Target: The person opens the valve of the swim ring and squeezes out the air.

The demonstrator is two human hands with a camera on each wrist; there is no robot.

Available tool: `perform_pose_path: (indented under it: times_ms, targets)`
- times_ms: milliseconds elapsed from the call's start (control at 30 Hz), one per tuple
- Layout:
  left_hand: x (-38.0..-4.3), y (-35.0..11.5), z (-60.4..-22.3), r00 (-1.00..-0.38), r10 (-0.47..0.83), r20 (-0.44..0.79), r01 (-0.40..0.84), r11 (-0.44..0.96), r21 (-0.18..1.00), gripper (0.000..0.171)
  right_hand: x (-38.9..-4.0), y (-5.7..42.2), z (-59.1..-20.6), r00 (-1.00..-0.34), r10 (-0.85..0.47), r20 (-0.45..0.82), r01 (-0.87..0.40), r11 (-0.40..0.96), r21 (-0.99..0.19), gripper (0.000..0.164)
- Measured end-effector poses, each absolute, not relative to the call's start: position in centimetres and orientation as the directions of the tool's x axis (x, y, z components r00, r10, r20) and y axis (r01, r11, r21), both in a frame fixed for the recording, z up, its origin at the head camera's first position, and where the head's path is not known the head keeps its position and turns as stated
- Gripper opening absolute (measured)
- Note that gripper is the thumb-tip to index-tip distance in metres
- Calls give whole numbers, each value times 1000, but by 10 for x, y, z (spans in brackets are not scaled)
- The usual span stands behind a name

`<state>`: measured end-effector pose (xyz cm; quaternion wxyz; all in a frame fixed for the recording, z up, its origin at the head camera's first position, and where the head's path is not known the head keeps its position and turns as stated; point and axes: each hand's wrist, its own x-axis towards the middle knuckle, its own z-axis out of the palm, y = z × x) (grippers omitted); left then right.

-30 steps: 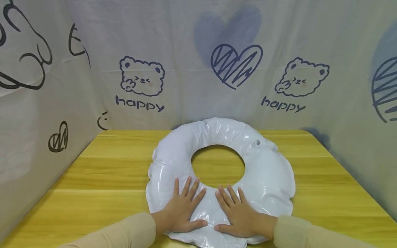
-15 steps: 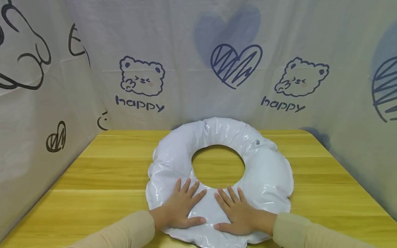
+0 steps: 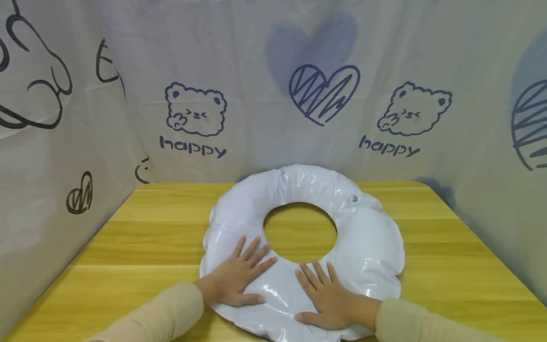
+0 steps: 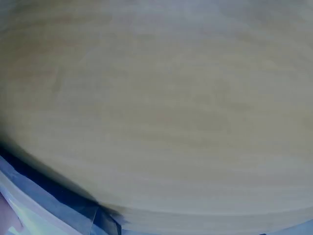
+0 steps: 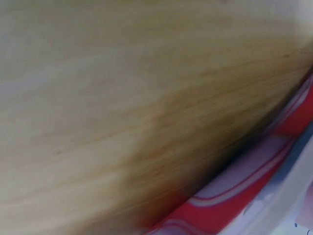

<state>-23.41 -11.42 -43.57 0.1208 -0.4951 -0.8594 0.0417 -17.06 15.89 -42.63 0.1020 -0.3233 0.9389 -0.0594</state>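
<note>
A white inflatable swim ring (image 3: pixel 376 237) lies flat on the table, its glossy surface wrinkled along the outer seam. On its near left part my left hand (image 3: pixel 237 276) rests with fingers spread and the thumb pointing right. My right hand (image 3: pixel 328 300) lies on the near right part, fingers also spread, their tips close to the hole's near edge. A small clear valve (image 3: pixel 353 199) sits at the ring's far right. The right wrist view catches a red and white patterned side of the swim ring (image 5: pixel 220 205); a bluish edge of the ring (image 4: pixel 63 203) crosses the left wrist view's corner.
The wood-grain table (image 3: pixel 141 237) extends to both sides of the ring and shows through its hole. Behind it hangs a pale cloth (image 3: pixel 256 133) printed with hearts, bears and the word "happy"; similar cloth closes off both sides.
My left hand has slid left and slightly away across the ring, widening the gap between the hands. The right hand stays almost in place. The head view has tilted up slightly.
</note>
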Motion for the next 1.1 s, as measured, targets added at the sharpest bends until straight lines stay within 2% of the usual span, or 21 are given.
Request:
perform_pose_path:
  times_ms: [300, 500, 833, 967, 1100]
  targets:
    - [-236, -113, -441, -531, 841, 99, 833, 540, -119, 80, -170, 158, -423, -771, -622, -139, -605, 783, -147, 87]
    - [-241, -113, -446, -554, 829, 75, 824, 559, -94, 88, -169, 156, -420, -774, -619, -133, -603, 785, -142, 86]
    - [-248, -113, -439, -586, 810, 35, 806, 578, 126, 85, -170, 157, -422, -775, -622, -116, -608, 782, -134, 85]
    - [-250, -111, -432, -590, 805, 56, 805, 582, 116, 79, -170, 157, -423, -777, -620, -110, -607, 784, -133, 84]
    - [-252, -109, -427, -594, 798, 101, 803, 595, 26, 71, -170, 159, -423, -773, -625, -110, -609, 779, -148, 84]
